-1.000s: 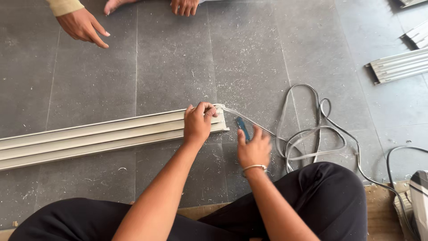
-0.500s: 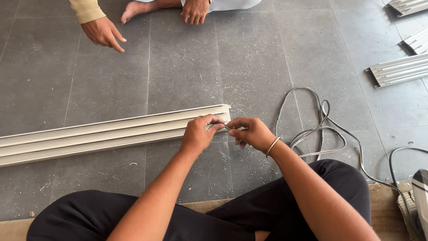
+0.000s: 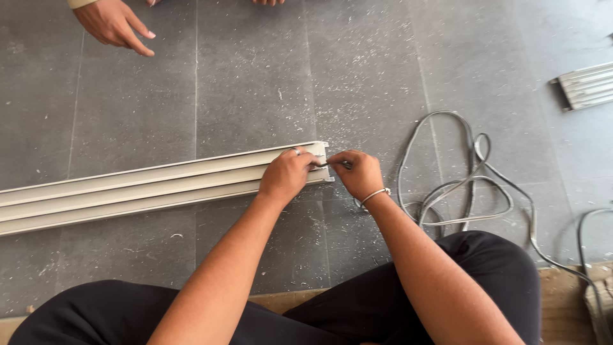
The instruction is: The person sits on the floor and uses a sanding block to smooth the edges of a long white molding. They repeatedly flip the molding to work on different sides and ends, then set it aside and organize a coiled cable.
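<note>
A long white ribbed metal channel lies on the grey tiled floor, running from the left edge to the middle. My left hand rests on its right end and pins it down. My right hand, a thin bangle on its wrist, sits just off that end and pinches a small dark tool whose tip meets the end of the channel. Most of the tool is hidden inside my fingers.
A grey cable loops on the floor to the right of my hands. More ribbed metal sections lie at the far right. Another person's hand rests on the floor at top left. My black-clad legs fill the bottom.
My right hand has come up from the floor beside the channel's end and closed in on it with the tool. The left hand stays on the channel. The view has shifted slightly.
</note>
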Demonstrator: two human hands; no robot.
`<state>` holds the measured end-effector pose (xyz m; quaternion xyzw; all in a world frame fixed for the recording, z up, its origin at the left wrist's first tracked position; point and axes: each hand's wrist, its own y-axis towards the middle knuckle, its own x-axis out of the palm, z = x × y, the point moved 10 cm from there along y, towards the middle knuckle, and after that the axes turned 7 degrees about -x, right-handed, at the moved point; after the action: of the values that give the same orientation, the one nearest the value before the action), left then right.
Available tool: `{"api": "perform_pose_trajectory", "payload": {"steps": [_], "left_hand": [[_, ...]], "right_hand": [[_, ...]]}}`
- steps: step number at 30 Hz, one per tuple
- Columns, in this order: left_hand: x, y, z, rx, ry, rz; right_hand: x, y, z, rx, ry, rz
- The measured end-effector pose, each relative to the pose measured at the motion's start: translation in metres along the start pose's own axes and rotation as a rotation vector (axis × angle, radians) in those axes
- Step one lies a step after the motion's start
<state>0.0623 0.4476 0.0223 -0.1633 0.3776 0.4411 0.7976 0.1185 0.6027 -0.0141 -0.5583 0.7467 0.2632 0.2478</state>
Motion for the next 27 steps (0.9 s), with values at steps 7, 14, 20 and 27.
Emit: {"api": "perform_pose_trajectory", "payload": {"steps": [7,14,20,27], "left_hand": [[0.014,0.01,-0.004,0.019,0.189,-0.048],[0.025,0.016,-0.01,-0.034,0.278,-0.205],[0.036,0.013,-0.004,0.078,0.44,-0.196],[0.043,0.006,0.003,0.1,0.654,-0.155]], "right_hand": [[0.001,0.003,-0.016,-0.157,-0.111,0.03],[0.007,0.004,-0.011,-0.054,-0.115,-0.071],[0.018,0.002,-0.008,-0.006,-0.058,-0.152],[0.022,0.002,-0.013,-0.091,-0.153,-0.101]]}}
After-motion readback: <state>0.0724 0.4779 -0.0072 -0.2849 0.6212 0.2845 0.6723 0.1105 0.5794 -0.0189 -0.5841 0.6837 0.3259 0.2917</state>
